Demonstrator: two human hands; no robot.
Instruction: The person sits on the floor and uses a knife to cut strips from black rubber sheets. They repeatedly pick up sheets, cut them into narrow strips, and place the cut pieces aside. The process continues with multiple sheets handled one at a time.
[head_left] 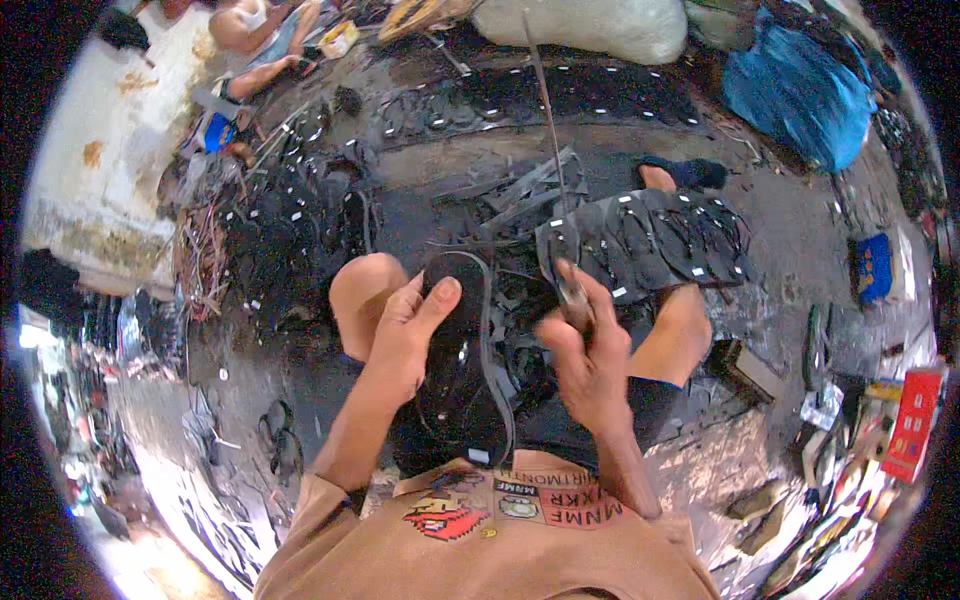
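My left hand (400, 335) is closed on the edge of a black rubber sandal (450, 315) over my lap, its thumb on top. A narrow black rubber strip (490, 350) curves along the sandal's right side, partly standing away from it. A small white label (478, 456) shows at the near end. My right hand (592, 355), slightly blurred, is wrapped round the handle of a long, thin-bladed knife (550, 125). The blade points away and up, apart from the sandal.
Black rubber offcuts (535, 190) lie beyond my hands. Labelled black sandals stand in a row (650, 240) at right, with more sandals (300, 215) at left and far back (540, 95). A blue plastic sack (800, 95), a red box (912, 425) and another person (260, 45) are farther off.
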